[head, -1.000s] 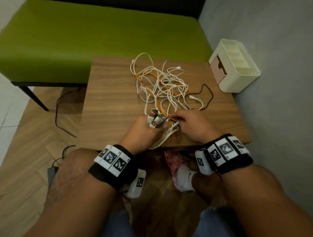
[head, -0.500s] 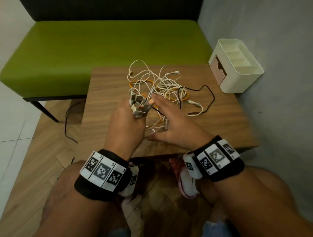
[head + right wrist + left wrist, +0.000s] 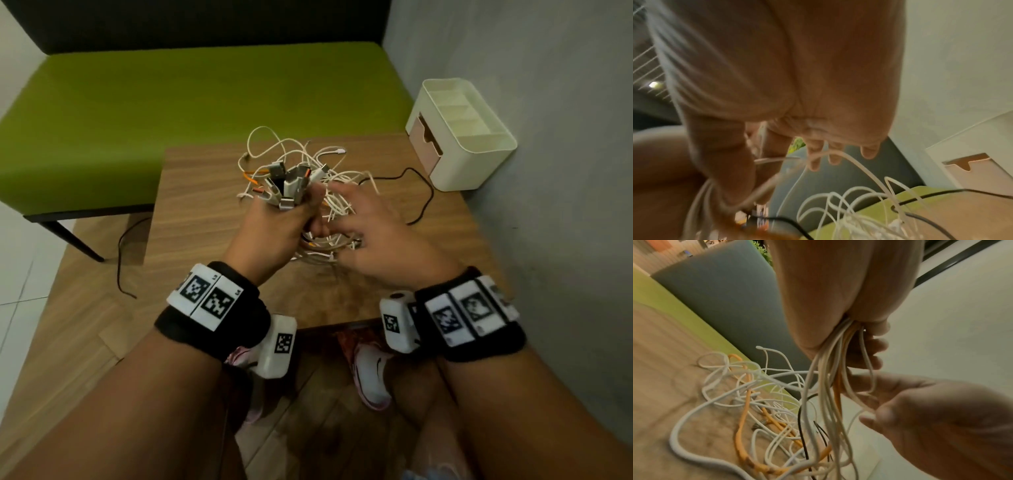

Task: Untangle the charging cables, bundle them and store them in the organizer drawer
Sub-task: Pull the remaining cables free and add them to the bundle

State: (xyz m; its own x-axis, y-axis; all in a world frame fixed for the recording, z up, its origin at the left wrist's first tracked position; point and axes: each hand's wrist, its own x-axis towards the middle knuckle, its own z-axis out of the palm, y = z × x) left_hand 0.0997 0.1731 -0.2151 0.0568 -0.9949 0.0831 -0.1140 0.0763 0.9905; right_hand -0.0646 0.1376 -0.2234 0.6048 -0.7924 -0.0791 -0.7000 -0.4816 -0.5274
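Note:
A tangle of white, orange and black charging cables (image 3: 301, 161) lies mid-table (image 3: 735, 402) (image 3: 849, 203). My left hand (image 3: 274, 233) grips a bunch of cable ends in its fist (image 3: 828, 296), lifted off the table. The USB plugs (image 3: 291, 183) stick up out of it and the strands (image 3: 828, 386) hang below. My right hand (image 3: 376, 236) is right beside it, fingers spread and straight among those hanging strands (image 3: 931, 418) (image 3: 797, 81). The cream organizer (image 3: 472, 164) stands at the table's far right corner, its pink drawer (image 3: 426, 144) (image 3: 972, 175) closed.
The wooden table (image 3: 198, 212) stands against a green bench (image 3: 171, 102), with a grey wall (image 3: 548, 137) on the right. A black cable (image 3: 419, 202) trails toward the organizer. Another black cord (image 3: 120, 260) lies on the floor to the left. Shoes (image 3: 373, 377) sit under the near edge.
My left hand has risen from the near edge and moved farther out, lifting the bunch of plug ends. My right hand followed it and spread its fingers into the hanging strands.

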